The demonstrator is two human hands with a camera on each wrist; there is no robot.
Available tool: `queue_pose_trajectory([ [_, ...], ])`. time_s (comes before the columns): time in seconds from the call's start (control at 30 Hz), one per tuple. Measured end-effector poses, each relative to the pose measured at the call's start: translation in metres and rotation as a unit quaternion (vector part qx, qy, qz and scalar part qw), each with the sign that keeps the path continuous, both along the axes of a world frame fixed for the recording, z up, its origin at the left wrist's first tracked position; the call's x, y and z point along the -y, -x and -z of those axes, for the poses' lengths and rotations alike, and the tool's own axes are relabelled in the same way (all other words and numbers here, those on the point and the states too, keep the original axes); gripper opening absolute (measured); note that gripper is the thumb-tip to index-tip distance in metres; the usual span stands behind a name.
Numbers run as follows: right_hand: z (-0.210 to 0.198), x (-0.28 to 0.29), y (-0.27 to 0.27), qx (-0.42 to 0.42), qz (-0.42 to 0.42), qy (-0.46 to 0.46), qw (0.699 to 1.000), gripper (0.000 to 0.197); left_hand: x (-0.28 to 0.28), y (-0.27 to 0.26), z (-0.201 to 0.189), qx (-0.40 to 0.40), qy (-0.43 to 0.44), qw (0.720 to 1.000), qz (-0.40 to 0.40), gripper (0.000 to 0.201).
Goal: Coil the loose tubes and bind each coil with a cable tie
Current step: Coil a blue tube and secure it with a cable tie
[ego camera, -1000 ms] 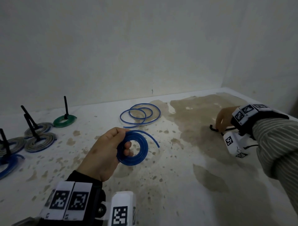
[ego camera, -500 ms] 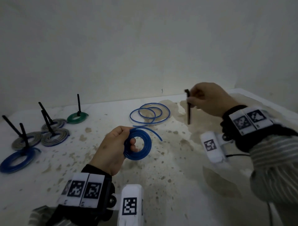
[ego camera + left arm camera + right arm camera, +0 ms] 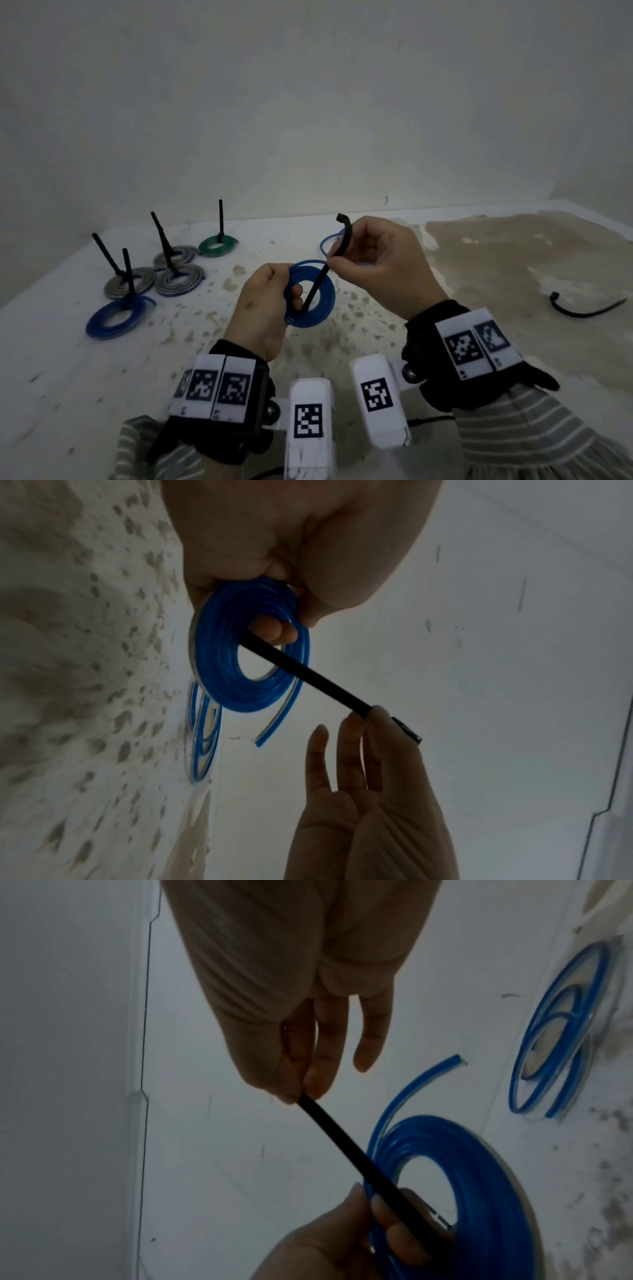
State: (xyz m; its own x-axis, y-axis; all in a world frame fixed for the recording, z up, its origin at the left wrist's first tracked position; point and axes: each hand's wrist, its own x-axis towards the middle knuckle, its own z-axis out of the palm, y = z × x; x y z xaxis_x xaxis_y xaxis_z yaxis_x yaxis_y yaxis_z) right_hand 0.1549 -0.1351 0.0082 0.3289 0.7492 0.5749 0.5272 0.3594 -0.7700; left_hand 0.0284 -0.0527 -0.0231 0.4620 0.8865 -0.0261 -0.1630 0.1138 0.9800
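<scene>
My left hand (image 3: 265, 308) grips a blue tube coil (image 3: 320, 310) above the table, fingers curled over its left side; in the left wrist view the blue coil (image 3: 222, 674) hangs below the palm with a loose end trailing. My right hand (image 3: 376, 267) pinches a black cable tie (image 3: 322, 277) between thumb and fingertips. The tie's tip pokes through the coil's hole, seen in the right wrist view as the cable tie (image 3: 346, 1145) crossing into the blue coil (image 3: 486, 1191). A loose blue tube (image 3: 561, 1031) lies in wide loops on the table behind my hands.
Several bound coils with upright black ties stand at the left: a blue coil (image 3: 116, 317), grey coils (image 3: 180, 279) and a green coil (image 3: 217, 244). A spare black cable tie (image 3: 582, 308) lies at the right on the stained table (image 3: 496, 260). Walls close the back and right.
My right hand picked a cable tie off the table at the right, carried it left to the coil and put its tip into the hole. The left hand kept hold of the coil.
</scene>
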Motion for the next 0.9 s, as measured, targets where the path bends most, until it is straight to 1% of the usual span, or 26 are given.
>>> queue_pose_trajectory([
  [0.1,0.000,0.000,-0.001,-0.009,-0.003,-0.022,1.000,0.023,-0.003,0.000,0.000,0.003,-0.012,1.000,-0.010,0.029],
  [0.17,0.004,-0.003,-0.002,0.006,0.003,-0.017,1.000,0.019,-0.004,0.002,0.000,0.006,-0.013,1.000,-0.012,0.028],
  [0.23,0.011,-0.007,-0.002,0.053,0.007,0.005,0.999,0.012,-0.002,0.001,0.001,0.014,-0.004,1.000,0.004,0.028],
  [0.27,0.015,-0.009,0.000,0.085,0.012,0.016,0.996,0.013,-0.001,0.001,0.001,0.021,0.004,1.000,0.018,0.028],
  [0.33,0.022,-0.013,0.002,0.146,0.025,0.027,0.989,0.022,0.002,-0.001,0.000,0.040,0.027,0.998,0.043,0.027],
  [0.4,0.025,-0.017,0.003,0.170,0.034,0.021,0.985,0.028,0.002,-0.002,0.000,0.051,0.044,0.996,0.054,0.027],
  [0.47,0.026,-0.018,0.001,0.163,0.037,0.017,0.986,0.029,0.001,-0.001,0.000,0.048,0.050,0.996,0.060,0.026],
  [0.57,0.027,-0.016,0.001,0.163,0.026,0.022,0.986,0.041,0.001,-0.001,0.001,0.040,0.050,0.996,0.066,0.024],
  [0.6,0.028,-0.015,0.002,0.168,0.024,0.023,0.985,0.042,0.001,-0.001,0.001,0.038,0.048,0.996,0.065,0.023],
  [0.67,0.030,-0.015,0.004,0.158,0.027,0.032,0.986,0.032,0.002,-0.001,0.001,0.035,0.039,0.997,0.058,0.022],
  [0.73,0.030,-0.015,0.006,0.119,0.025,0.049,0.991,0.021,0.003,-0.001,0.000,0.028,0.029,0.998,0.046,0.020],
  [0.77,0.029,-0.015,0.006,0.092,0.020,0.062,0.994,0.019,0.003,-0.001,-0.001,0.022,0.025,0.999,0.036,0.019],
  [0.83,0.028,-0.015,0.006,0.037,0.009,0.087,0.995,0.019,0.002,-0.001,-0.001,0.011,0.024,1.000,0.007,0.015],
  [0.9,0.027,-0.013,0.006,-0.002,-0.002,0.107,0.994,0.020,0.002,-0.001,0.000,0.002,0.015,1.000,-0.014,0.018],
])
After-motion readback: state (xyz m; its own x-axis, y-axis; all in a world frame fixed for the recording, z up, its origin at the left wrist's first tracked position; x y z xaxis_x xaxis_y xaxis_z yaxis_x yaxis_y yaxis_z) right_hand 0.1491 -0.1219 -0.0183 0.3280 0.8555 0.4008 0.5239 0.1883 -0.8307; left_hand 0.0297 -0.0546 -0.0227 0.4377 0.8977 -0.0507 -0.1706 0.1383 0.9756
